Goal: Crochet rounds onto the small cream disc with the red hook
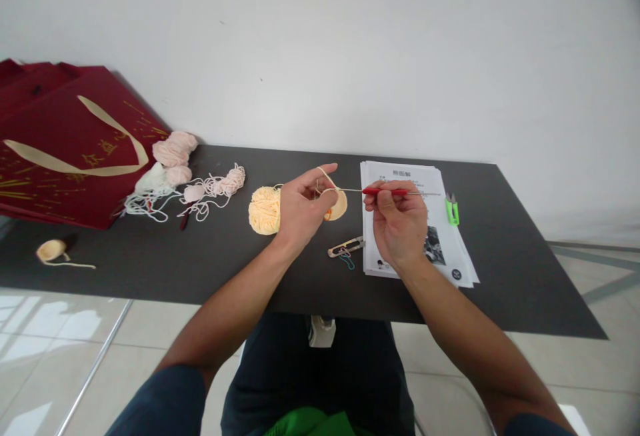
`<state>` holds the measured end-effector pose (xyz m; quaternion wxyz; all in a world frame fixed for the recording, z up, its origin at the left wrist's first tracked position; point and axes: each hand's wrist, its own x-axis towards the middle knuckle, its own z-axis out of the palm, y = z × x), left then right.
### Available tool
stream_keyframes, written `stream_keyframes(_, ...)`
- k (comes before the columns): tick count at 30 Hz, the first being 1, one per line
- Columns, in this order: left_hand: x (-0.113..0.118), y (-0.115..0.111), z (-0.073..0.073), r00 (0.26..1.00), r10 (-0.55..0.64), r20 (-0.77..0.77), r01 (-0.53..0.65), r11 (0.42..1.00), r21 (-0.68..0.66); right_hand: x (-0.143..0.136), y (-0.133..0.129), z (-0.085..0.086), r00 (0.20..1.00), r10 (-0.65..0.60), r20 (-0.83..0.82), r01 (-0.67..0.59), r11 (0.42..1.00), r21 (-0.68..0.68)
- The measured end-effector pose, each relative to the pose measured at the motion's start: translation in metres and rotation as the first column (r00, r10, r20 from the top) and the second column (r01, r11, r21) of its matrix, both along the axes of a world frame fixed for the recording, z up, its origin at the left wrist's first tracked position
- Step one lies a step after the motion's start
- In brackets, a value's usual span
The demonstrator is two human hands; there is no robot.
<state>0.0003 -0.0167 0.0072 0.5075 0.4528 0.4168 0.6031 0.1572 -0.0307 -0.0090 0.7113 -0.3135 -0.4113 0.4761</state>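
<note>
My left hand (309,207) pinches a small round crochet piece (339,205) in pale yellow, with a bit of orange on its lower part. A strand of yellow yarn (326,175) loops over the raised left index finger. My right hand (399,223) grips a crochet hook (385,191) by its red handle. The hook's metal shaft points left, its tip at the crochet piece near the left fingertips; whether it passes through a stitch is too small to tell. Beside the left wrist lies a ball of pale yellow yarn (264,211), partly hidden by the hand.
Printed sheets (400,173) lie under my right hand, with green thread snips (452,209) at their right edge. Another pair of snips (345,247) lies between my forearms. Leftward on the dark table (225,269) are pink and white yarn (175,149), a small crocheted cup (51,250) and red bags (65,136).
</note>
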Motion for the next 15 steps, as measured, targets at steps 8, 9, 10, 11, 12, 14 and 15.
stream_keyframes(8,-0.0009,0.0003,-0.0030,0.999,0.043,-0.023,-0.043,0.999,0.034,0.0006,-0.0030,-0.0022,0.988,-0.121,0.093,0.112,0.989,0.095)
stream_keyframes(9,-0.0010,0.0003,-0.0036,0.998,0.048,-0.026,-0.047,0.998,0.041,0.0003,-0.0033,-0.0031,0.988,-0.125,0.095,0.115,0.988,0.104)
stream_keyframes(10,-0.0009,0.0003,-0.0040,0.998,0.055,-0.030,-0.053,0.998,0.043,-0.0002,-0.0036,-0.0039,0.986,-0.132,0.099,0.121,0.986,0.112)
stream_keyframes(11,-0.0008,0.0002,-0.0042,0.997,0.063,-0.034,-0.061,0.997,0.043,-0.0009,-0.0040,-0.0044,0.984,-0.146,0.105,0.133,0.984,0.118)
stream_keyframes(12,-0.0005,0.0000,-0.0041,0.996,0.074,-0.041,-0.072,0.997,0.040,-0.0018,-0.0044,-0.0047,0.980,-0.163,0.115,0.148,0.981,0.124)
stream_keyframes(14,0.0004,-0.0008,-0.0036,0.993,0.103,-0.060,-0.101,0.994,0.039,-0.0040,-0.0058,-0.0048,0.970,-0.201,0.137,0.182,0.973,0.139)
stream_keyframes(15,0.0008,-0.0012,-0.0032,0.990,0.121,-0.072,-0.118,0.992,0.043,-0.0053,-0.0068,-0.0047,0.965,-0.218,0.149,0.195,0.969,0.152)
